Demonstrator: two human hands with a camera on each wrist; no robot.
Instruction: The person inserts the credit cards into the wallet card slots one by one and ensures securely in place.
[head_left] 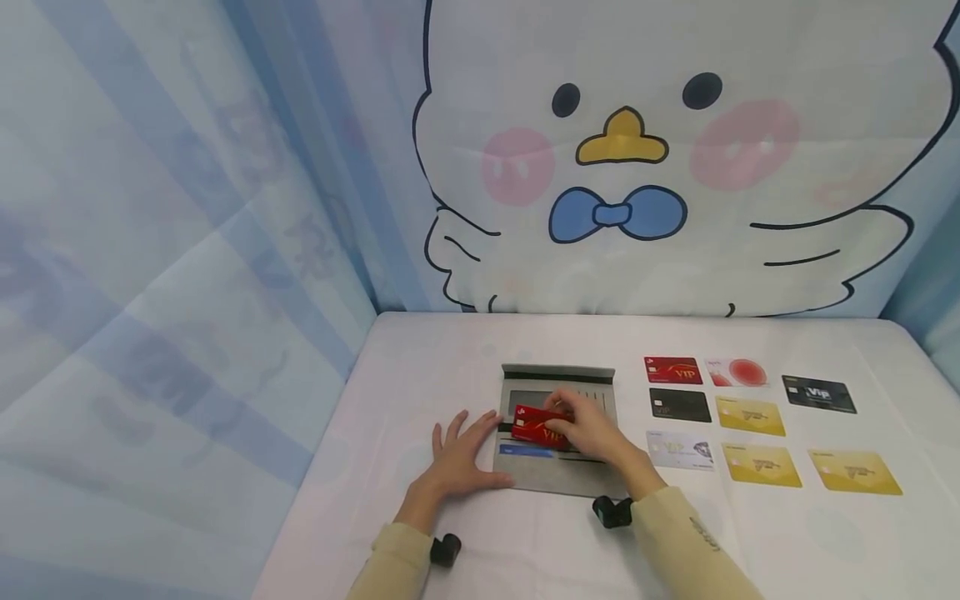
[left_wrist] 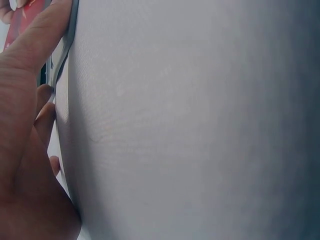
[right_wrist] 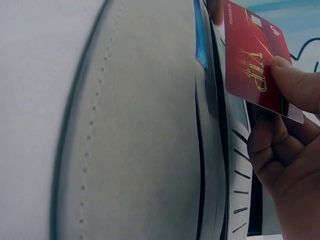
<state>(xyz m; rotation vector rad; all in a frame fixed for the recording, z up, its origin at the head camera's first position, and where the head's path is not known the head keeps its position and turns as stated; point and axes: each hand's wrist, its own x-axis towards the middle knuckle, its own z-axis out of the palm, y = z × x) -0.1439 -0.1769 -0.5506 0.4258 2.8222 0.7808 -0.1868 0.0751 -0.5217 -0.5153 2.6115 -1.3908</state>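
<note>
A grey card holder (head_left: 558, 479) lies unfolded on the white table, with slots across it and a blue card (head_left: 527, 451) showing in one. My right hand (head_left: 592, 429) pinches a red VIP card (head_left: 534, 423) between thumb and fingers, above the holder. The right wrist view shows this red card (right_wrist: 240, 60) tilted beside the slots, the thumb of my right hand (right_wrist: 295, 135) on its printed face. At the holder's left edge, my left hand (head_left: 459, 462) rests with fingers spread and thumb at the lower corner. In the left wrist view my left hand (left_wrist: 30, 115) touches that edge.
To the right, several cards lie in loose rows: a red one (head_left: 672, 370), a white one with a red circle (head_left: 738, 372), dark ones (head_left: 679, 405), a silver one (head_left: 680, 450) and gold ones (head_left: 762, 465). Printed curtains (head_left: 615, 275) stand behind and at the left.
</note>
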